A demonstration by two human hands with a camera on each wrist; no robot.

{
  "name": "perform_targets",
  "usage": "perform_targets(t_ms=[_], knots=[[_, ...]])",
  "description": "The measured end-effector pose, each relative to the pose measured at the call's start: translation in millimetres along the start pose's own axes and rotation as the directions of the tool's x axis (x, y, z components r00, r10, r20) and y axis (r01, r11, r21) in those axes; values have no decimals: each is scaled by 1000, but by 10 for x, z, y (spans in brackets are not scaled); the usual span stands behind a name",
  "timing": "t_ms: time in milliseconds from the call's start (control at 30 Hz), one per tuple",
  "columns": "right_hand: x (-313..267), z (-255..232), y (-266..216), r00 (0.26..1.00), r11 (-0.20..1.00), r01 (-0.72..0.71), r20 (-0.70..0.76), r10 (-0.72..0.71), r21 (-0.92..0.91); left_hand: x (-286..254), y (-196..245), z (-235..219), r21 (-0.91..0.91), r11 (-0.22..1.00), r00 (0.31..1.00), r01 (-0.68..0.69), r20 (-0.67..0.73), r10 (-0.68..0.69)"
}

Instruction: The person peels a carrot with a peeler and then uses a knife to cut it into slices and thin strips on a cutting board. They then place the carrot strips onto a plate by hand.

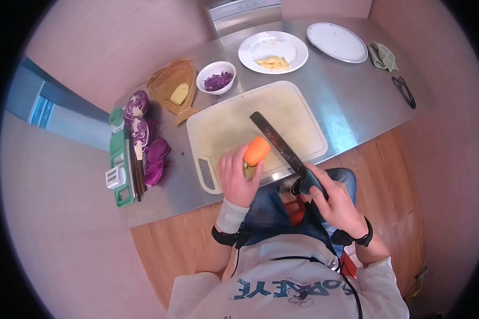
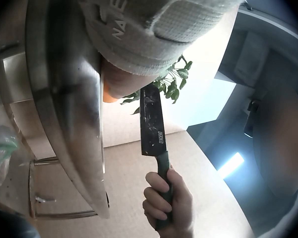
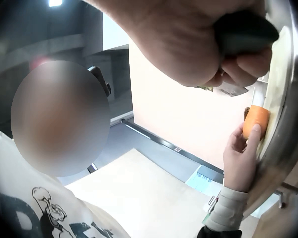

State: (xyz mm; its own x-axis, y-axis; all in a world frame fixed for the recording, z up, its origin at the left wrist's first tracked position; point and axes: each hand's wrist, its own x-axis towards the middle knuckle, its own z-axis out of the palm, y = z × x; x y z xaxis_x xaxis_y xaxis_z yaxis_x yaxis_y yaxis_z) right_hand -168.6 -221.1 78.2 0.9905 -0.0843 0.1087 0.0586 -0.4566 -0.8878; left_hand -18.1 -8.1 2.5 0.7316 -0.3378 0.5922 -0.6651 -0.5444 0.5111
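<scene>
In the head view my left hand [image 1: 236,176] grips a thick orange carrot [image 1: 257,151] over the near part of the cutting board [image 1: 215,130]. A small olive-green bit [image 1: 249,171] shows below the carrot, between thumb and fingers. My right hand [image 1: 336,204] holds a kitchen knife [image 1: 280,144] by its dark green handle. Its broad dark blade, with wet specks on it, points away from me over the board, just right of the carrot. In the left wrist view the right hand's fingers [image 2: 157,197] curl round the handle. The right wrist view shows the left thumb on the carrot [image 3: 257,122].
Behind the board stand a bowl [image 1: 203,81] of shredded purple cabbage, a plate [image 1: 248,52] with pale yellow strips and another white plate [image 1: 338,42]. Left lie a woven scoop [image 1: 162,80] with a yellow slice, cabbage pieces [image 1: 156,162] and a green grater set [image 1: 118,142]. Scissors [image 1: 404,92] lie right.
</scene>
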Motion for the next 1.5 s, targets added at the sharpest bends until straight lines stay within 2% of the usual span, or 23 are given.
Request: perform_targets(t_ms=[33,67,233,300,533,600,667,767,900,1033,1100,1200,1267,1500], knots=[[4,13,-35,998,999,-46,54,45,22,-4,-10,4,10,1000,1000,-2,-6,2],[4,57,1,999,1000,19,38,-19,1,-9,-16,9,20,1000,1000,-3,-11,4],[59,161,18,997,997,57,45,-55,-55,-15,-10,21,-2,1000,1000,-5,-8,5],[89,233,80,975,966,209,-45,-218,-149,-10,-10,24,-7,1000,1000,-9,-6,9],[47,325,116,993,979,115,23,-113,-166,-25,-3,-21,16,1000,1000,11,20,-11],[34,352,128,986,940,166,17,-169,-298,-31,-43,16,37,999,1000,7,24,-7],[32,380,155,973,920,211,-20,-230,-329,-69,-95,60,34,999,1000,5,13,-6],[7,461,251,966,938,225,-63,-250,-263,-69,-93,32,-1,1000,1000,-9,14,9],[-33,440,204,980,957,184,-35,-196,-222,-74,-83,69,7,1000,1000,18,12,-18],[-51,446,106,985,941,165,-2,-173,-297,-155,-102,25,88,995,998,51,25,-53],[-45,449,70,988,934,153,29,-152,-324,-111,-87,39,28,1000,1000,10,25,-11],[-41,479,72,986,935,166,32,-164,-314,-105,-83,40,14,999,999,29,43,-30],[-28,471,77,982,910,190,55,-183,-369,-102,-78,29,31,999,998,37,53,-39],[-39,483,102,980,921,200,48,-195,-333,-102,-94,42,32,999,998,19,54,-21]])
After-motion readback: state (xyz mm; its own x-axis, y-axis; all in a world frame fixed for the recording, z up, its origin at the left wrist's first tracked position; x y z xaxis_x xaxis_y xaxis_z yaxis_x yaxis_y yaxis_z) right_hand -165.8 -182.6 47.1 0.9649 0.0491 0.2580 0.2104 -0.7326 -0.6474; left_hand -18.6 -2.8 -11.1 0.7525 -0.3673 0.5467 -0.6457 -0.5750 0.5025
